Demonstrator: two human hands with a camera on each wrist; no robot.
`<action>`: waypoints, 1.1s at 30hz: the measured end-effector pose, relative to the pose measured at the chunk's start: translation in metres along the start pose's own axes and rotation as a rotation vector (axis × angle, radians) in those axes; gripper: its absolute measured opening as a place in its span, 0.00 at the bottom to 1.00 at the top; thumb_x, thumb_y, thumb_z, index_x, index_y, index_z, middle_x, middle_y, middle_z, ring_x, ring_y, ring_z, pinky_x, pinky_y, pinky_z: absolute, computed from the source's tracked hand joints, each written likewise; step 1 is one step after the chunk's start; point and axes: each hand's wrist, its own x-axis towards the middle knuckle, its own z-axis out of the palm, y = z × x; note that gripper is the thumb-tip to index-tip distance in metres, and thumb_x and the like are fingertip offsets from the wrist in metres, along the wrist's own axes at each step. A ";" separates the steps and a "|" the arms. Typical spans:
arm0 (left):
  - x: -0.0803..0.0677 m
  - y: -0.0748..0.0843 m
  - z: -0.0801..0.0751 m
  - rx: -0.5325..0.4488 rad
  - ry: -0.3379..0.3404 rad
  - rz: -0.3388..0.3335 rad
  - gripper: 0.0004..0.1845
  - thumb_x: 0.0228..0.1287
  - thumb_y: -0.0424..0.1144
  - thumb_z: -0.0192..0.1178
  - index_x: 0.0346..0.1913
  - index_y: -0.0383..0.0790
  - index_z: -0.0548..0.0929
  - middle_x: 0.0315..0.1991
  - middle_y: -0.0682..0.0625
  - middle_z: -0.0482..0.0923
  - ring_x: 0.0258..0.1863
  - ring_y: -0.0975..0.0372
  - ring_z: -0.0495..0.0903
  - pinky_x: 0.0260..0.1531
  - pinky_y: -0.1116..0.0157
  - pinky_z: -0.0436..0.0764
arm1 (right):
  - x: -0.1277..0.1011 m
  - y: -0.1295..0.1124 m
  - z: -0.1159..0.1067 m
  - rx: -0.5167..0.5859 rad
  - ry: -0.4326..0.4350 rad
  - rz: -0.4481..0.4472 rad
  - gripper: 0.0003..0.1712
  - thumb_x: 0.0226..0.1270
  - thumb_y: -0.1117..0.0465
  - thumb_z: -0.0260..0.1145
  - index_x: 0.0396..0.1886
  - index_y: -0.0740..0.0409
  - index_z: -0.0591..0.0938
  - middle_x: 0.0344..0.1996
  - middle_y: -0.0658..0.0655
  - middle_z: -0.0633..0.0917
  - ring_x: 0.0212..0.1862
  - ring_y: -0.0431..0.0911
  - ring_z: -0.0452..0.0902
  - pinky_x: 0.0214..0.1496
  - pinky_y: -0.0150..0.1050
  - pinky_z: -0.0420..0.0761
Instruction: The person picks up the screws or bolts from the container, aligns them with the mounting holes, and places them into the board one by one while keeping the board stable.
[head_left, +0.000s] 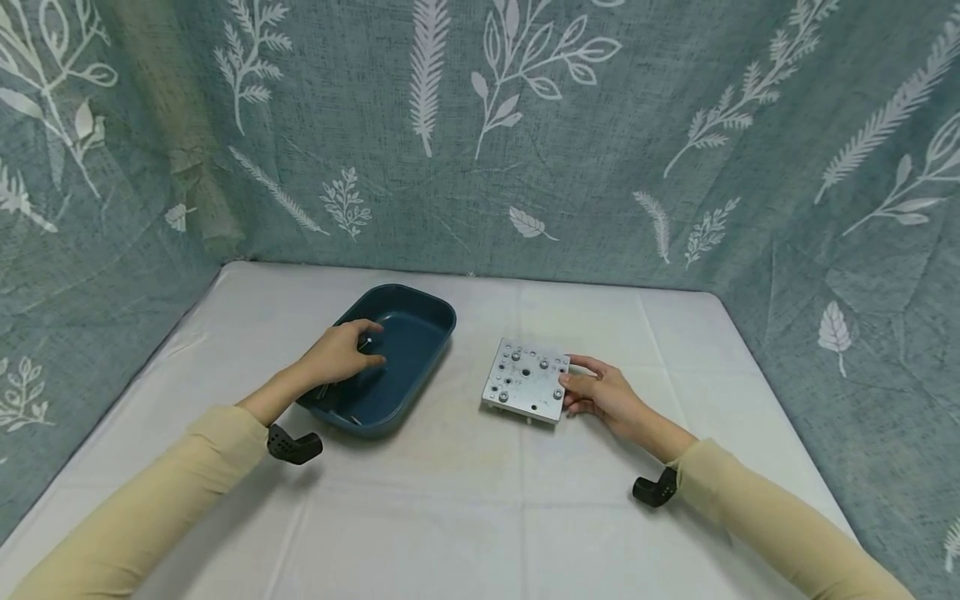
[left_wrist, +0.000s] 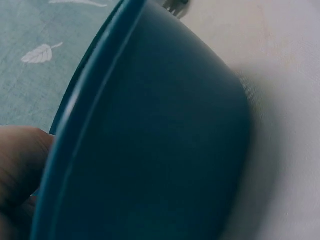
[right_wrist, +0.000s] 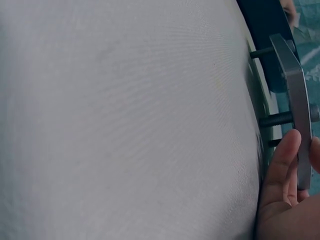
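My right hand [head_left: 611,398] pinches the right edge of a square metal plate [head_left: 536,392], thumb on top and fingers beneath. Holes and several socket-head bolts dot the plate's upper face. In the right wrist view, bolt shanks [right_wrist: 277,119] stick out from the plate's underside toward the white cloth. Over at the left, my left hand [head_left: 341,354] reaches over the near-left rim into a dark blue tray [head_left: 416,367], thumb and forefinger spread apart. A small bolt-like piece [head_left: 365,342] shows beside those fingers. The tray wall [left_wrist: 150,130] hides most of this hand in the left wrist view.
A small thin metal piece [head_left: 356,420] lies at the tray's near end. White cloth [head_left: 450,517] covers the table. Patterned green curtains [head_left: 465,208] hang behind it and along both sides. Black wrist mounts [head_left: 294,446] jut out below both sleeves.
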 end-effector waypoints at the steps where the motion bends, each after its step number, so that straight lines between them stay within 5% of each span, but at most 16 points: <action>1: 0.000 -0.001 0.001 -0.006 -0.002 -0.002 0.31 0.63 0.37 0.67 0.65 0.26 0.71 0.47 0.30 0.78 0.35 0.45 0.79 0.37 0.51 0.78 | 0.000 0.000 0.000 0.002 -0.001 0.000 0.36 0.68 0.66 0.67 0.73 0.59 0.64 0.32 0.59 0.84 0.28 0.43 0.80 0.30 0.32 0.82; 6: -0.001 -0.003 0.006 0.007 0.000 0.084 0.28 0.58 0.30 0.69 0.60 0.22 0.74 0.56 0.29 0.75 0.54 0.39 0.76 0.52 0.46 0.77 | 0.000 0.000 0.000 0.005 -0.007 -0.003 0.36 0.68 0.67 0.66 0.73 0.59 0.63 0.33 0.59 0.84 0.27 0.42 0.80 0.29 0.31 0.82; 20: 0.003 -0.007 0.013 -0.063 -0.105 0.288 0.14 0.54 0.21 0.69 0.45 0.29 0.85 0.38 0.45 0.84 0.36 0.57 0.84 0.35 0.63 0.83 | 0.000 -0.001 0.001 -0.013 -0.014 0.007 0.36 0.69 0.66 0.66 0.73 0.59 0.63 0.34 0.61 0.84 0.28 0.43 0.81 0.30 0.32 0.82; 33: 0.004 -0.005 0.013 -0.081 -0.164 0.304 0.11 0.55 0.21 0.69 0.41 0.33 0.87 0.35 0.49 0.85 0.33 0.63 0.83 0.33 0.68 0.83 | 0.000 -0.008 0.004 -0.070 0.081 -0.054 0.35 0.65 0.73 0.67 0.70 0.69 0.66 0.42 0.61 0.85 0.38 0.47 0.84 0.42 0.38 0.84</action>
